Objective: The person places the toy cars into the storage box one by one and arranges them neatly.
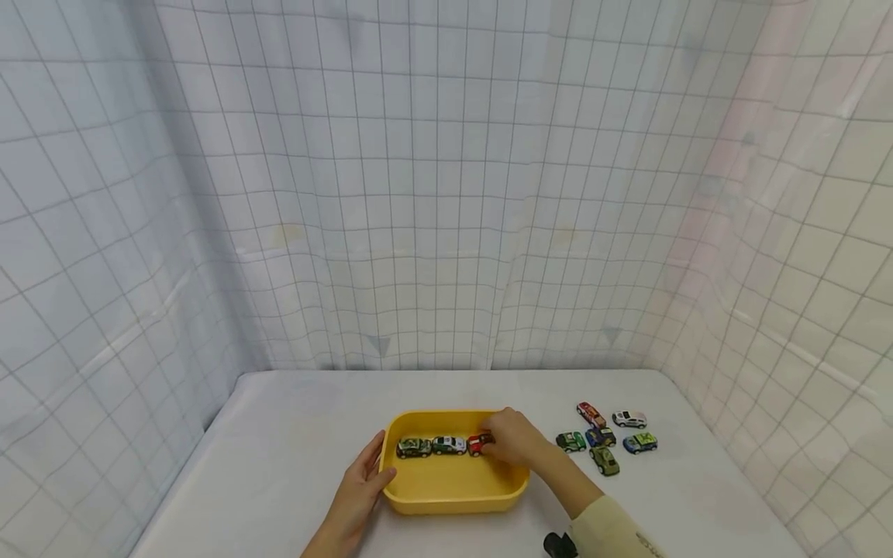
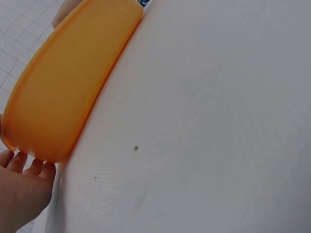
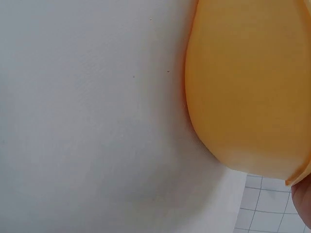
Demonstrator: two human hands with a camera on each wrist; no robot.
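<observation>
A yellow plastic tray [image 1: 446, 487] with rounded corners sits on the table. My left hand [image 1: 358, 487] grips its left end, thumb over the rim and fingers against the outer wall; the left wrist view shows those fingertips [image 2: 35, 167] on the wall. Inside, a dark camouflage toy car [image 1: 414, 448] and a white-and-green toy car [image 1: 449, 445] stand in a row. At the right end of that row my right hand [image 1: 515, 436] reaches over the rim and pinches a red toy car [image 1: 477, 444], covering its rear part.
Right of the tray lies a loose group of toy cars: green [image 1: 571, 442], red [image 1: 591, 414], blue [image 1: 601, 437], olive [image 1: 605, 460], white [image 1: 630, 419] and blue-and-lime [image 1: 640, 442]. A small black object [image 1: 560, 545] is beside the right sleeve. Gridded white curtains [image 1: 446, 194] surround the white table [image 1: 293, 442].
</observation>
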